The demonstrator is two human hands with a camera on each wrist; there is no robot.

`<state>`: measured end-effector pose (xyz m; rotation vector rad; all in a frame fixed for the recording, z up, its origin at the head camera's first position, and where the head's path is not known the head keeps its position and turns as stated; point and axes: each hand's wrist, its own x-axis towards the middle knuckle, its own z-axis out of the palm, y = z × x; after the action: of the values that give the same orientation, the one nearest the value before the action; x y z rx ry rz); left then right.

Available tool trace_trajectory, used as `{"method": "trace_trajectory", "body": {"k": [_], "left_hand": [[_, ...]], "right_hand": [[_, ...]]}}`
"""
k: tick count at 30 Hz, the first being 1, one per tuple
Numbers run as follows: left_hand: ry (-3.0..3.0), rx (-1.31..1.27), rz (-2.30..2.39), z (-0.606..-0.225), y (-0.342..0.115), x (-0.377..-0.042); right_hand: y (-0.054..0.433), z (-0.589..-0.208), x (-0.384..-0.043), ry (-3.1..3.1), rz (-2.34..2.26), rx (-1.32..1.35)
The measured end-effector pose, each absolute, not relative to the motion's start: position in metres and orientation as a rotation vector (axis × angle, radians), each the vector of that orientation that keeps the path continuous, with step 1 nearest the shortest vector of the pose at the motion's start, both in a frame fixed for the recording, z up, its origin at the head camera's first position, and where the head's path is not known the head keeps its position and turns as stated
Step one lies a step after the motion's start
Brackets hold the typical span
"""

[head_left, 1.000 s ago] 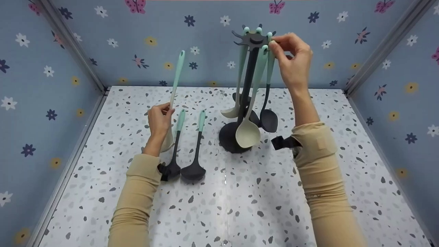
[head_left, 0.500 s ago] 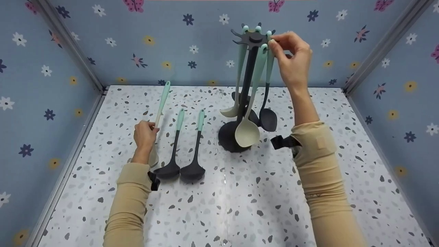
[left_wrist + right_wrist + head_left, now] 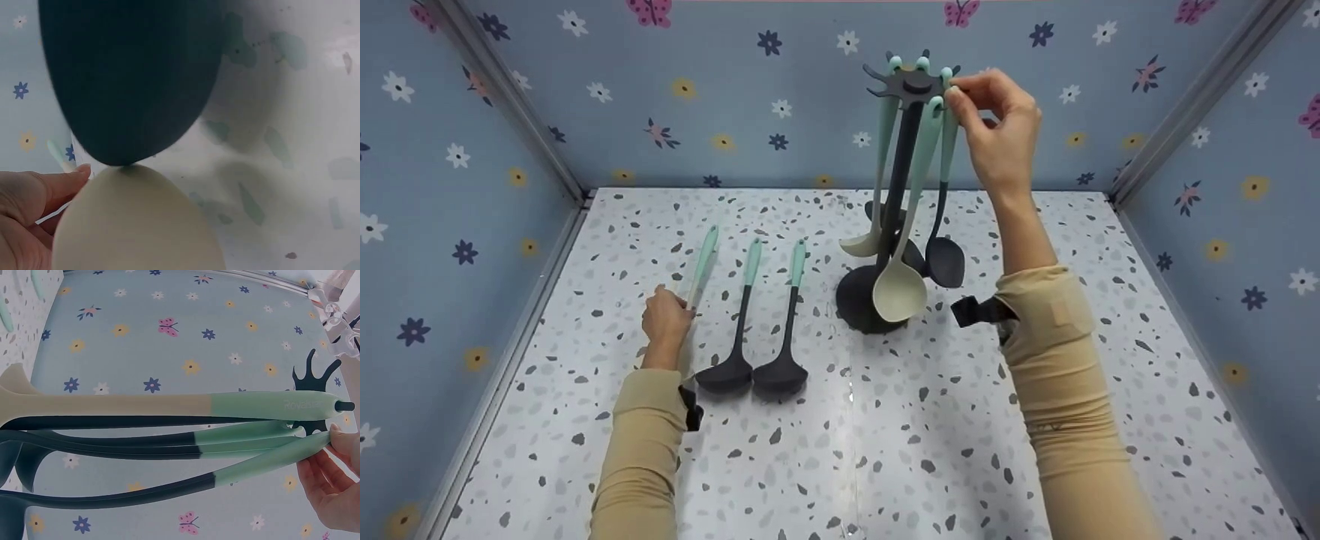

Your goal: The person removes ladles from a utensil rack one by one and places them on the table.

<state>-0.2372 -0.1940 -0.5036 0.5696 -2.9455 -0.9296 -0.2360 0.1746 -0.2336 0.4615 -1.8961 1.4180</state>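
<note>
My left hand (image 3: pixel 666 319) grips a cream ladle by its shaft, low over the table's left side, with its mint handle (image 3: pixel 705 251) pointing away. In the left wrist view the ladle's cream bowl (image 3: pixel 135 225) meets the dark bowl of a black ladle (image 3: pixel 135 73). Two black ladles with mint handles lie side by side to the right, the nearer one (image 3: pixel 727 375) close to my left wrist. My right hand (image 3: pixel 1003 127) pinches the top of the mint handle of a black spoon (image 3: pixel 945 262) hanging on the dark utensil stand (image 3: pixel 915 86); its hole is partly hidden.
A cream spoon (image 3: pixel 900 291), another cream utensil (image 3: pixel 861 244) and dark-headed utensils also hang on the stand, whose round base (image 3: pixel 859 300) sits on the speckled table (image 3: pixel 960 450). Flowered panels (image 3: pixel 810 150) enclose the back and sides.
My left hand has moved left and down toward me, lowering the cream ladle from a raised, upright pose to beside the black ladles. My right hand keeps its pinch at the stand.
</note>
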Motion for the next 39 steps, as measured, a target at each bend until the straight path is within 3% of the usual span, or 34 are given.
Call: {"method": "trace_trajectory", "body": {"k": [39], "left_hand": [[-2.972, 0.55, -0.774, -0.51, -0.182, -0.225]], "right_hand": [[0.176, -0.23, -0.236, -1.951, 1.592, 0.343]]}}
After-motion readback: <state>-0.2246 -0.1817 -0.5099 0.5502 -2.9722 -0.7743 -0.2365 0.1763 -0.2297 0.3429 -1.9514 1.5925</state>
